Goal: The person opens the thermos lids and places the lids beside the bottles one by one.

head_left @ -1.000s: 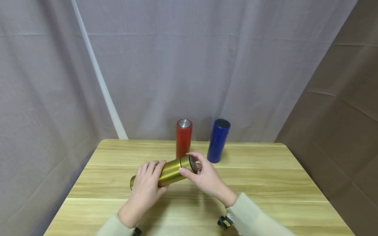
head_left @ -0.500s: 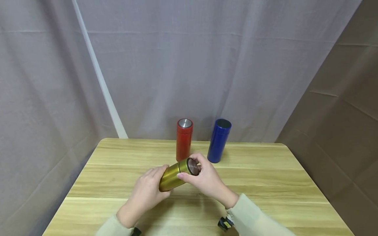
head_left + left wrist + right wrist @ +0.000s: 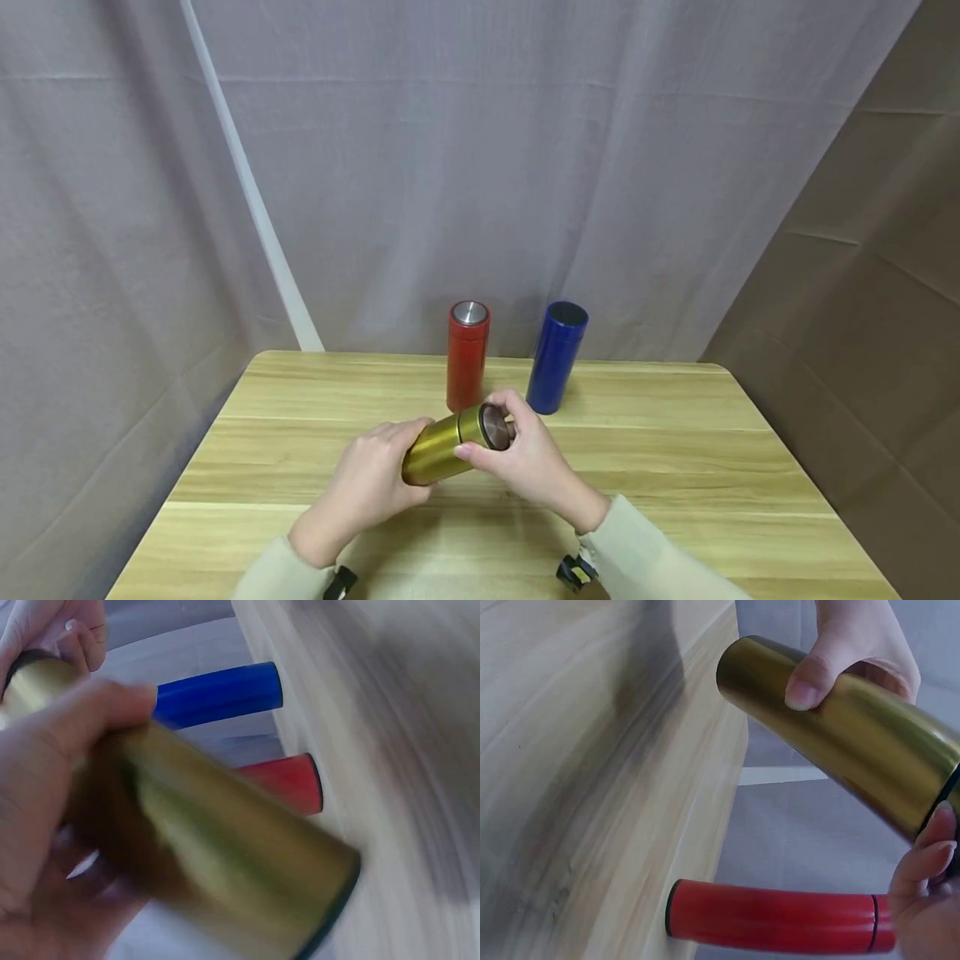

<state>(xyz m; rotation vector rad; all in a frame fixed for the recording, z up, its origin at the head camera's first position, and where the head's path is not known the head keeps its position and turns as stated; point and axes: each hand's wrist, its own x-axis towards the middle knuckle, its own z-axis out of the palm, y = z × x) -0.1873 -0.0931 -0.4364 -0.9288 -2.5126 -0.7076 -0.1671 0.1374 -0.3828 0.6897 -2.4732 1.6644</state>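
A gold thermos flask (image 3: 437, 458) is held tilted above the table in the head view, its capped end raised to the right. Around its body my left hand (image 3: 367, 479) grips, thumb and fingers on opposite sides. My right hand (image 3: 532, 458) holds the capped end, thumb on the near side of the gold lid (image 3: 471, 427) and fingers round the far side. A brown disc (image 3: 496, 427) tops that lid. In the left wrist view, the lower end of the gold flask (image 3: 247, 840) sticks out past my left hand, blurred. The right wrist view shows a dark seam ring between lid and body.
Behind the hands, a red thermos flask (image 3: 467, 367) with a silver top stands upright on the wooden table (image 3: 300, 433). A blue flask (image 3: 553, 367) with a dark top stands to its right. Grey curtains (image 3: 480, 167) hang behind the table.
The gold flask's capped end has turned towards the head camera, so more of its brown top shows. Its bottom end, seen left of my left hand before, is hidden now. Both hands keep hold.
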